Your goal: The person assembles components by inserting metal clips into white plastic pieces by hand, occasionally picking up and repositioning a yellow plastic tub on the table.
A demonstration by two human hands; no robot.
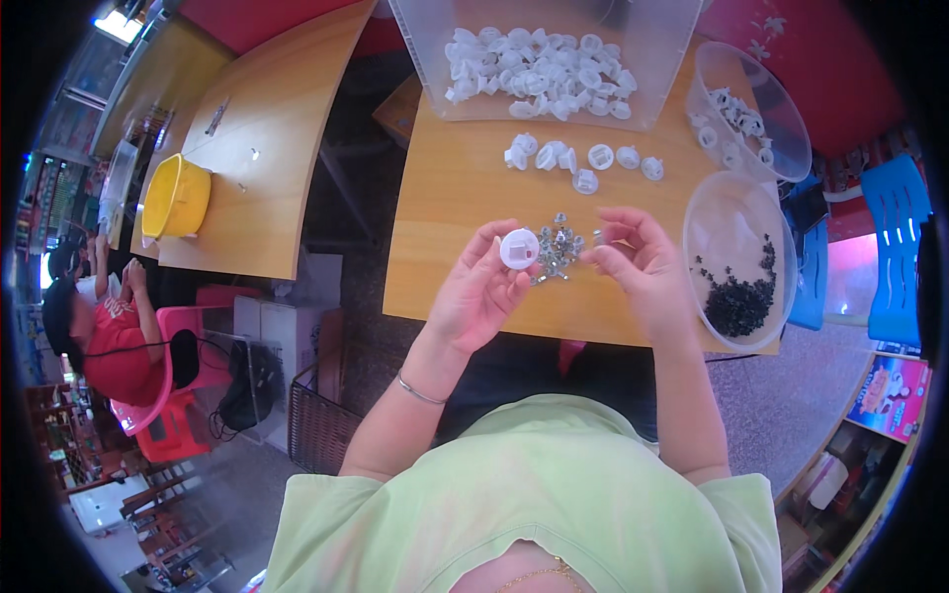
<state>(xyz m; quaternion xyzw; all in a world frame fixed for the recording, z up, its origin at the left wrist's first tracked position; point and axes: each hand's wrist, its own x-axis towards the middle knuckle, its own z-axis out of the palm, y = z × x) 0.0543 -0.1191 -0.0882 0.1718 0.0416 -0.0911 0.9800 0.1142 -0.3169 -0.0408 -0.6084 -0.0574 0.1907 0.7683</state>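
My left hand (473, 292) grips a round white plastic part (519, 249) between thumb and fingers, its flat face with a square recess turned up. My right hand (641, 265) is a little to the right, thumb and fingertips closed on a small metal piece (597, 238). The two hands are apart. Between them on the wooden table (435, 217) lies a loose pile of small shiny metal pieces (560, 245). Beyond the pile, several more white plastic parts (600, 156) lie in an uneven row.
A clear bin (652, 111) of white parts stands at the back. On the right are a clear tub (793, 148) with white parts and a round tub (730, 193) with small black pieces (739, 306). Leftward, a second table holds a yellow bucket (178, 198); a person in red (124, 346) sits nearby.
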